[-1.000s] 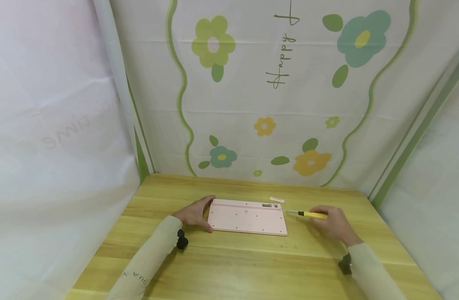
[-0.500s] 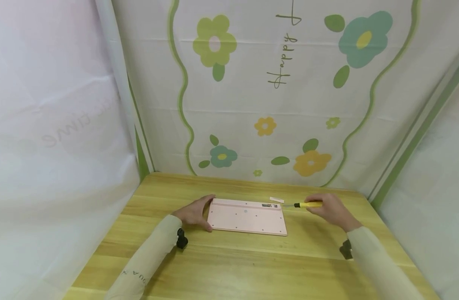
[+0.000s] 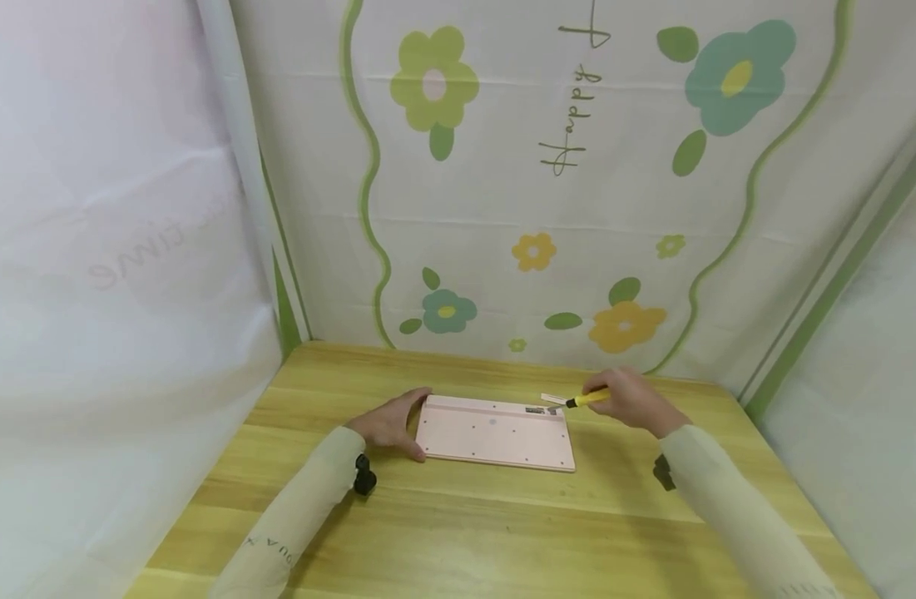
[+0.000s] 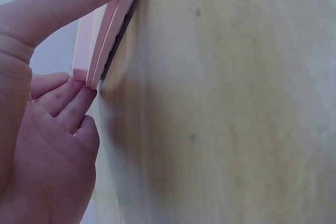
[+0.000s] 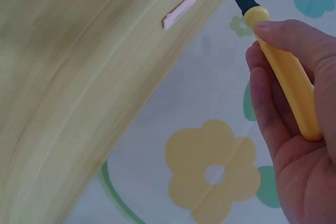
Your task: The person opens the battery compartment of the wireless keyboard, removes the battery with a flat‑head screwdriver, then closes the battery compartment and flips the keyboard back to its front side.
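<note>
A pink keyboard lies underside up on the table, its battery compartment uncovered at the far right corner. My left hand grips its left end, thumb at the near edge and fingers at the far edge; the left wrist view shows the fingertips against the pink casing. In my right hand is a yellow-handled screwdriver. Its shaft points left, with the tip at the compartment; whether it touches inside cannot be told. Beyond that corner lies a small pink battery cover, partly behind the screwdriver in the head view.
The wooden table ends at a white floral cloth hung behind it. More white cloth hangs on the left side and the right side.
My right hand has moved left and away from me, bringing the screwdriver from beside the keyboard to over its battery compartment. The left hand and keyboard stay in place.
</note>
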The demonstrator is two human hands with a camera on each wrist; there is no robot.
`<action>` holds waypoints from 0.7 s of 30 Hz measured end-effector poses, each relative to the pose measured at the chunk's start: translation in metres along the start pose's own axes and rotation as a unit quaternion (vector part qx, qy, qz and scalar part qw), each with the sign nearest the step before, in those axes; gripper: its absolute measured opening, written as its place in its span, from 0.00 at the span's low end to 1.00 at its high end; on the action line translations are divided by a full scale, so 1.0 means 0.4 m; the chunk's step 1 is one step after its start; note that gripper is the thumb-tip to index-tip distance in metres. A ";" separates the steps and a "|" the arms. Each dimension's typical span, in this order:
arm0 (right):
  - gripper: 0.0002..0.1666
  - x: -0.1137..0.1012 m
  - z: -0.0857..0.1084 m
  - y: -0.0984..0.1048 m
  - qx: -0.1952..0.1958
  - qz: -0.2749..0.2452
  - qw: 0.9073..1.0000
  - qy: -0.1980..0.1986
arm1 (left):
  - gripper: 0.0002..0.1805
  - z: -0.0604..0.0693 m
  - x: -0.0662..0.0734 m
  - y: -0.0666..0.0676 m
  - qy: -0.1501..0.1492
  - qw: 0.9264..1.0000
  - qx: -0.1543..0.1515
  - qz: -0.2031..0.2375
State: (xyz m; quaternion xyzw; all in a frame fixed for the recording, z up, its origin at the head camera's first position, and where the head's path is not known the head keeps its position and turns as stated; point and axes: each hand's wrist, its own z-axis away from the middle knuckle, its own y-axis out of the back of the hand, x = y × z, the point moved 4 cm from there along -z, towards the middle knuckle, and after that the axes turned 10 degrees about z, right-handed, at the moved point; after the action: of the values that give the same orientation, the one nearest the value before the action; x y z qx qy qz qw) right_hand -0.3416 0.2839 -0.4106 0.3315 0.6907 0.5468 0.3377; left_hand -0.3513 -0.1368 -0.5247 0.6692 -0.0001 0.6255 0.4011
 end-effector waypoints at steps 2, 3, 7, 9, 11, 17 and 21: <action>0.07 -0.007 -0.012 0.001 -0.006 0.001 1.000 0.002 | 0.72 0.000 0.002 0.000 -0.001 1.000 0.000 -0.002; 0.06 -0.009 -0.017 0.002 -0.008 0.001 1.000 0.003 | 0.72 0.000 0.001 0.001 -0.001 1.000 0.000 -0.004; 0.06 -0.016 -0.032 0.001 -0.018 -0.003 1.000 0.005 | 0.73 -0.003 -0.003 -0.001 -0.004 1.000 0.001 -0.006; 0.06 -0.019 -0.038 -0.001 -0.024 -0.003 1.000 0.004 | 0.73 -0.004 -0.004 -0.001 -0.004 1.000 0.000 -0.008; 0.07 -0.023 -0.043 -0.003 -0.031 0.000 1.000 0.005 | 0.73 -0.004 -0.004 -0.001 -0.004 1.000 0.000 -0.010; 0.07 -0.044 -0.071 0.004 -0.056 0.010 0.998 -0.003 | 0.73 -0.003 -0.002 0.000 -0.002 1.000 -0.001 -0.011; 0.05 -0.070 -0.094 0.015 -0.073 0.025 0.997 -0.009 | 0.72 -0.003 -0.003 0.000 -0.004 1.000 0.000 -0.010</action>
State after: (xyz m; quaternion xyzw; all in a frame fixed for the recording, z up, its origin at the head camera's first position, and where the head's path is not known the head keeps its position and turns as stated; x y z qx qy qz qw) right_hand -0.3568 0.2420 -0.3952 0.3280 0.6371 0.6015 0.3531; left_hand -0.3527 -0.1367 -0.5258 0.6716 0.0050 0.6190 0.4072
